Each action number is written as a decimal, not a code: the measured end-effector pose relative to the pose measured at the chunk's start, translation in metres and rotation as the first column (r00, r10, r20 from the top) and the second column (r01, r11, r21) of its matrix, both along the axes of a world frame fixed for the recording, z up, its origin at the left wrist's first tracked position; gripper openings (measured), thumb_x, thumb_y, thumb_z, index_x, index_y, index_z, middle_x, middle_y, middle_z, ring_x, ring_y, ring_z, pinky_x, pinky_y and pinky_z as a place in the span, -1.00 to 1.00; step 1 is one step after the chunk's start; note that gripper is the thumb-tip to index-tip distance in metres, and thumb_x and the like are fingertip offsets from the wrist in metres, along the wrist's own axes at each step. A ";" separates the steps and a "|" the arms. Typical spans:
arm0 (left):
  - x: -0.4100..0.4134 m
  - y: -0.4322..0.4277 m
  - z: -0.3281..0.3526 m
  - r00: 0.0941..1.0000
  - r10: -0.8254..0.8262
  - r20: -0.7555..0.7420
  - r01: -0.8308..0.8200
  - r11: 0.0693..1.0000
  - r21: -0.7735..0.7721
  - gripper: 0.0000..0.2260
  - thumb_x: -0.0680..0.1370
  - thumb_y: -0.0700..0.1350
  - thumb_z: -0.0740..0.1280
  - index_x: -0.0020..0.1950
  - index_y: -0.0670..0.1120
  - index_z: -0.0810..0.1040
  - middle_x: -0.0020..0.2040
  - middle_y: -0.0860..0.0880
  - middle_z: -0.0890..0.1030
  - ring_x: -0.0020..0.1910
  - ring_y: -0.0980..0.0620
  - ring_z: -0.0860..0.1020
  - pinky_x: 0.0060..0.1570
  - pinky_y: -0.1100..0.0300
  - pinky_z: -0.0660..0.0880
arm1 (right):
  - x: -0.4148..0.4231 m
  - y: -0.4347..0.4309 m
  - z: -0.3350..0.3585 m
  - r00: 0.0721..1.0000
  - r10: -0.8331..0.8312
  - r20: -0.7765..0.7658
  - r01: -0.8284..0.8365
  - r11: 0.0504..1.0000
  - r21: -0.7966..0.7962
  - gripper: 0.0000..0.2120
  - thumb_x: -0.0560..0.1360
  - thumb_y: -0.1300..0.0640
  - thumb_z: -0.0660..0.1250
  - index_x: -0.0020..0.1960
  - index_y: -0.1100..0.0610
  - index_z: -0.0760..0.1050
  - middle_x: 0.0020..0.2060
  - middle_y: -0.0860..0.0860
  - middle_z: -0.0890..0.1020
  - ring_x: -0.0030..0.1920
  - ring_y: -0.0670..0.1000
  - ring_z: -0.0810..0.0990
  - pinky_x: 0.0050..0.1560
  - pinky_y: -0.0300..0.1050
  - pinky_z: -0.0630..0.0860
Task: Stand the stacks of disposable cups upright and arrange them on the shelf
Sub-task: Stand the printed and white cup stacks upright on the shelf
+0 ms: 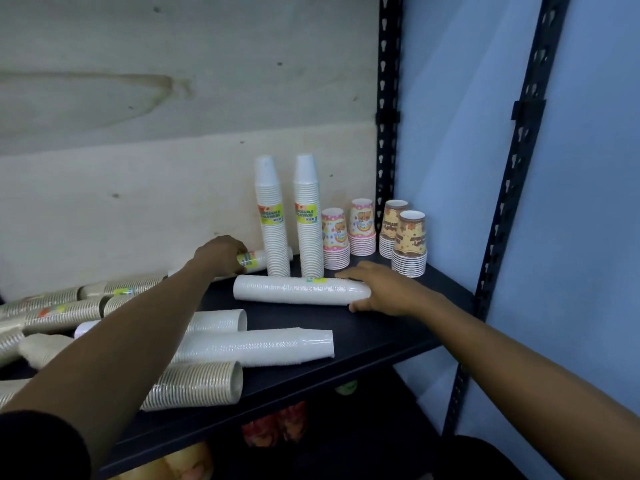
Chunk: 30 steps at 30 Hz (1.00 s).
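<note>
Two tall white cup stacks (pixel 273 220) (pixel 308 216) stand upright near the back of the dark shelf (pixel 398 327). Behind them lies another white stack (pixel 254 260) with a yellow-green label; my left hand (pixel 221 252) grips it. A wrapped white stack (pixel 298 289) lies across the shelf in front of the standing ones, and my right hand (pixel 381 289) holds its right end, thumb under and fingers over. Two more white stacks (pixel 256 346) (pixel 214 320) lie nearer the front edge.
Short pink printed cup stacks (pixel 335 237) (pixel 362 226) and brown printed ones (pixel 410 244) (pixel 393 223) stand at the back right. Several beige stacks (pixel 194 386) (pixel 62 313) lie at the left. Black uprights (pixel 388 133) (pixel 512 174) flank the shelf; a blue wall is at right.
</note>
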State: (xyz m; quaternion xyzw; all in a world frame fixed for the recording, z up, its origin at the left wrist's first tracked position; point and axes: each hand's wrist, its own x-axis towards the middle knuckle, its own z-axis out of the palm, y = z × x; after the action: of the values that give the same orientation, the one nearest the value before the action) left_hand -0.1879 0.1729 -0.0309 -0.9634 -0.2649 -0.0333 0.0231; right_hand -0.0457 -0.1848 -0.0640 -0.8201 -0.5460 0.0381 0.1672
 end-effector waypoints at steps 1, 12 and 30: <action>-0.001 0.000 -0.002 1.000 -0.001 0.010 0.001 1.000 0.009 -0.50 0.44 0.09 0.51 0.35 -0.01 0.59 0.24 -0.07 0.58 0.19 -0.09 0.54 0.18 -0.02 0.54 | -0.001 0.000 0.001 1.000 -0.003 -0.007 0.003 1.000 0.026 -0.31 0.43 -0.11 0.52 0.50 -0.19 0.35 0.18 -0.12 0.45 0.21 -0.03 0.46 0.26 -0.07 0.42; -0.034 -0.011 0.030 0.946 0.119 0.301 -0.092 0.990 -0.103 -0.49 0.49 0.06 0.49 0.43 0.04 0.52 0.24 -0.12 0.49 0.24 -0.17 0.49 0.20 -0.02 0.47 | -0.026 0.001 0.050 0.967 0.045 -0.252 0.069 0.902 0.426 -0.51 0.36 0.06 0.62 0.23 -0.12 0.53 0.09 -0.22 0.61 0.04 -0.16 0.57 -0.03 -0.27 0.46; -0.059 -0.045 0.053 0.520 0.363 0.773 0.240 0.807 -0.540 -0.53 0.37 -0.05 0.64 0.13 -0.03 0.47 0.04 0.04 0.58 0.03 -0.05 0.62 0.04 -0.10 0.64 | -0.061 0.078 0.132 0.912 0.084 -0.402 0.222 0.722 0.655 -0.54 0.53 0.13 0.48 0.39 0.00 0.45 0.28 -0.09 0.59 0.16 -0.06 0.61 0.24 0.04 0.58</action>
State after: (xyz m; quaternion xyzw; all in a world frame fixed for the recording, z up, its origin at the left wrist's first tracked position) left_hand -0.2468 0.1278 0.0217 -0.7663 -0.2740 -0.4154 -0.4064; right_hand -0.1066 -0.1064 0.0682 -0.6927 -0.4424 -0.0051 0.5696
